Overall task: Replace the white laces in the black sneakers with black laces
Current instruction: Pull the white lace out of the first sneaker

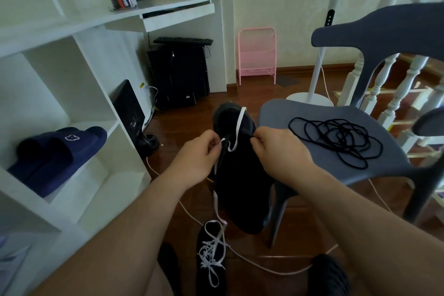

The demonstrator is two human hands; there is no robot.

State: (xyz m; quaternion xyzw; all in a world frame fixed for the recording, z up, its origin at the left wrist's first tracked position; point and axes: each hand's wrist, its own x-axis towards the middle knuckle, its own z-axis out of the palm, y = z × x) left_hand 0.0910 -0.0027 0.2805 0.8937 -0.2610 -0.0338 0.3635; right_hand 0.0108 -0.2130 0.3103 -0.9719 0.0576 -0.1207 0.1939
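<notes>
A black sneaker (pixel 240 175) is held up in front of me, toe pointing away. My left hand (pixel 194 158) pinches its white lace (pixel 236 127), whose loose end hangs down past my wrist. My right hand (pixel 278 154) grips the sneaker's right edge near the eyelets with curled fingers. A second black sneaker (pixel 210 257) stands on the floor below, laced in white. The black laces (pixel 336 139) lie in a loose tangle on the grey chair seat (pixel 283 113) to the right.
White shelving (pixel 79 108) on the left holds navy slides (pixel 57 154). A desk with a computer tower (pixel 179 74) stands behind. A pink rack (pixel 257 55), a fan stand (pixel 310 96) and a stair railing are at the back right. A white cable (pixel 264 269) runs across the wooden floor.
</notes>
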